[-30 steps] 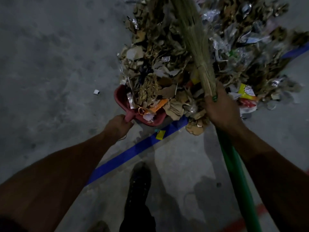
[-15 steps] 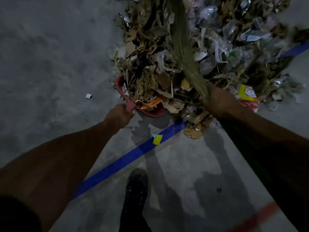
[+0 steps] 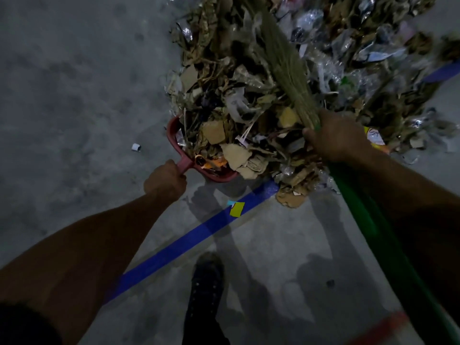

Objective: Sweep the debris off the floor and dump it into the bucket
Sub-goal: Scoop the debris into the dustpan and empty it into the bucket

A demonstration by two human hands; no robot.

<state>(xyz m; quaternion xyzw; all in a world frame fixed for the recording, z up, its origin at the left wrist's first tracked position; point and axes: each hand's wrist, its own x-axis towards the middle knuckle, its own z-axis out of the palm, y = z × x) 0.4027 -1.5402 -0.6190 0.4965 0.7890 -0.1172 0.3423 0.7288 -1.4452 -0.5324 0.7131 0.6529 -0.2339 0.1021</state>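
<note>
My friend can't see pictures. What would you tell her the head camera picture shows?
A person sweeps a big pile of leaves and scraps into a red dustpan. The left hand grips the dustpan's handle, and the right hand grips a green-handled broom. A blue stripe crosses the grey floor by a dark shoe.

No text can be read; the print on the yellow wrapper (image 3: pixel 373 136) is blurred.
</note>
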